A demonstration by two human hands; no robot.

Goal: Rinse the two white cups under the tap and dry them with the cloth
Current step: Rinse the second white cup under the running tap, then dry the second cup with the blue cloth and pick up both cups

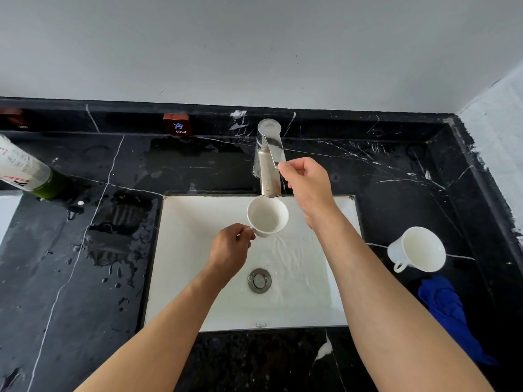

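1. Head view: one white cup (268, 216) is held by its handle in the left hand (230, 248), mouth up, just under the tap (268, 162) spout and over the white sink (198, 278).
2. The tap lever (276, 149) is pinched by the right hand (307, 182).
3. A second white cup (418, 250) is seen lying tilted on the black counter (70, 278) right of the sink, beside the blue cloth (444, 304).

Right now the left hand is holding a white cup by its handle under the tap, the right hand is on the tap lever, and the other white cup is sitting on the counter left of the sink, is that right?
Not quite. The head view shows the other white cup on the counter right of the sink, just above the blue cloth. The rest holds: the left hand holds a white cup by its handle under the tap, and the right hand is on the lever.
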